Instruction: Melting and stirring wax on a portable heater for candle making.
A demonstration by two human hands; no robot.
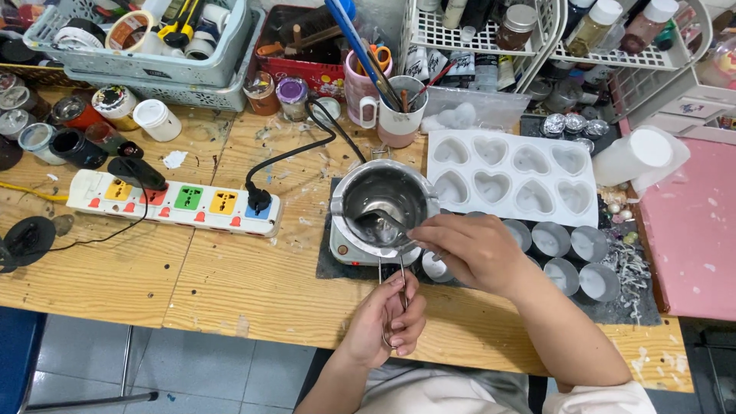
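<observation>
A: In the head view, what is going on at the centre of the frame?

B: A metal melting pot (381,201) sits on a small white hot plate (346,247), on a dark mat on the wooden bench (230,284). The left hand (392,313), lower centre, is clenched round the pot's wire handle (391,291). The right hand (475,249) is pinched on a spoon (383,222) whose bowl dips inside the pot.

A: So which step is this?

B: I judge it to be stirring or scooping the pot's contents while the other hand steadies the pot. I cannot tell what is in it; the inside only shines.

A: What lies around?

B: Just right of the pot, a white heart-shaped mould (512,175); below it, small round metal cups (571,257). At left, a white power strip (172,201) with a black plug in it.

A: What would the next move call for?

B: A firm hold on the handle and a level spoon, as the cups stand close by the right wrist.
</observation>
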